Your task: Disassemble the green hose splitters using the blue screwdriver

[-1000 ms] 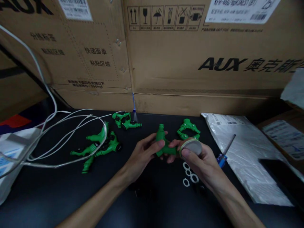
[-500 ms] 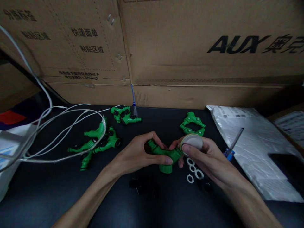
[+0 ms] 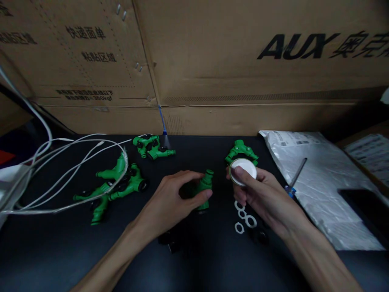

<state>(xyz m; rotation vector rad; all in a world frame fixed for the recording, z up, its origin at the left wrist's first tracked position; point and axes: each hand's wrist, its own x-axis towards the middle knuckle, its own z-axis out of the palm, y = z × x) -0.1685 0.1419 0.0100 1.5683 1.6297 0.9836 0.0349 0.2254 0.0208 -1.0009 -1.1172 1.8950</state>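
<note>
Green and partly covered, one fitting point(image 3: 207, 181) is gripped by the fingers of the left hand point(image 3: 172, 198), while the right hand point(image 3: 266, 192) pinches a round white-faced disc point(image 3: 248, 171) near white rings point(image 3: 255, 221).

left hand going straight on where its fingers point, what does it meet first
Likely the right hand, which grips a round white-faced disc; whether the two hands lie level in depth is unclear.

Green fitting point(image 3: 205, 185) in left hand point(image 3: 174, 198)
</note>
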